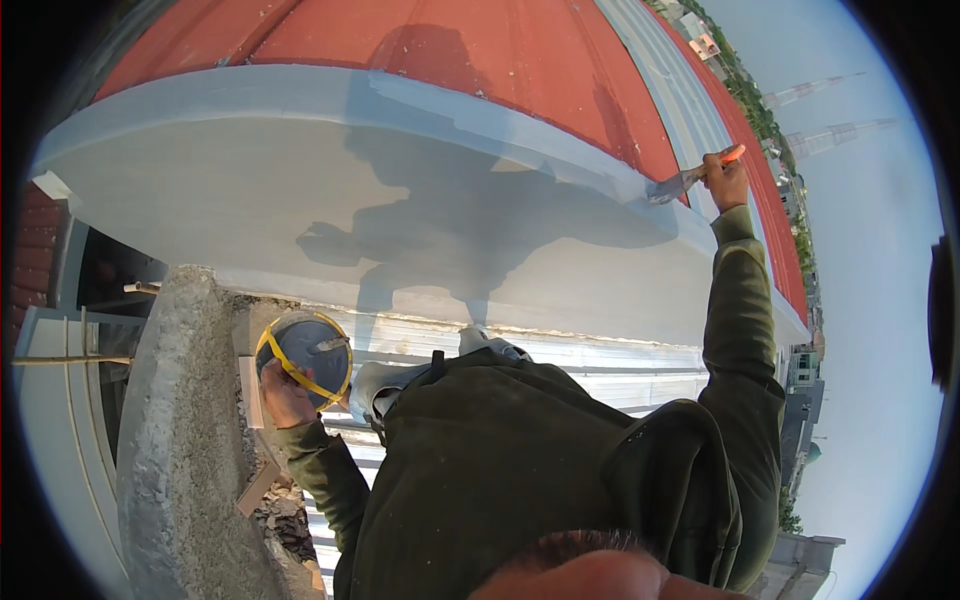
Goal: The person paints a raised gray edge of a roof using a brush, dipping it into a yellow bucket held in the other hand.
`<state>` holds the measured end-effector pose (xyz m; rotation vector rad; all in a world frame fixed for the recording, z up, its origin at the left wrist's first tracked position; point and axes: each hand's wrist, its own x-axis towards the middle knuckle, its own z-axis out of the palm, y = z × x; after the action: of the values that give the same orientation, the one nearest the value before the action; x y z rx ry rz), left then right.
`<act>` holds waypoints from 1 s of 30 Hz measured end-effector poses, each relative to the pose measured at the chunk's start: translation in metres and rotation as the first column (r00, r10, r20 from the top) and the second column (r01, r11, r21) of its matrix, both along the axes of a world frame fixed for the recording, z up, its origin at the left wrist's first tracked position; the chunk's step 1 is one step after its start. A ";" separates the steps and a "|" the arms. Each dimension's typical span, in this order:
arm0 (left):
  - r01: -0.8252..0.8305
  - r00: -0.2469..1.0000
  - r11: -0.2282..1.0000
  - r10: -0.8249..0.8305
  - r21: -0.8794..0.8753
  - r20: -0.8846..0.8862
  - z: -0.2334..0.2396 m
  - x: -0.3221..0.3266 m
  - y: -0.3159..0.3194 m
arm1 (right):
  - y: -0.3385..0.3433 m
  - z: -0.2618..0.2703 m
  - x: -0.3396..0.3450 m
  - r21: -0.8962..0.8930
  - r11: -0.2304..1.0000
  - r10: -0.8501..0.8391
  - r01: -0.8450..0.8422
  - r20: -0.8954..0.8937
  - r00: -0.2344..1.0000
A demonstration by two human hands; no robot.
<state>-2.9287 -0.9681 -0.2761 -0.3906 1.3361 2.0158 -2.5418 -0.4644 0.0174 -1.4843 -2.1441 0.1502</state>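
Observation:
My right hand (pixel 726 182), reaching far out to the right, grips a paintbrush (pixel 679 185) with an orange handle tip. Its bristles touch the grey-coated top edge (pixel 600 174) of a low wall, beside the red roofing. Low on the left, my left hand (pixel 289 397) holds a paint bucket (pixel 304 349) by its side, close to a yellow band that crosses it. Grey liquid shows inside the bucket, along with a light stick-like thing that I cannot identify. The wall's grey face (pixel 262 195) carries my shadow.
Red metal roofing (pixel 525 52) lies beyond the wall. Corrugated light metal sheeting (pixel 600 379) is under my feet. A rough concrete ledge (pixel 199 450), broken rubble (pixel 285 514) and a bamboo pole (pixel 71 361) are to the left. Lattice towers (pixel 840 139) rise in the distance.

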 end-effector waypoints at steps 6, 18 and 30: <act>0.020 1.000 1.000 -0.020 0.002 0.001 0.008 0.010 0.008 | -0.035 0.004 -0.105 0.086 0.995 0.016 -0.053 0.384 0.923; 0.087 0.996 0.996 -0.086 0.010 -0.030 0.006 0.012 0.006 | -0.044 -0.015 -0.152 -0.133 0.903 0.327 -0.408 -0.402 0.855; 0.073 0.997 0.996 -0.073 -0.041 0.016 0.004 0.004 0.005 | -0.057 -0.001 -0.068 -0.040 0.993 0.114 -0.111 0.070 0.991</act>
<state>-2.9244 -0.9627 -0.2717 -0.3697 1.3661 1.9242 -2.6093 -0.5210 0.0163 -1.4085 -2.2951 0.1785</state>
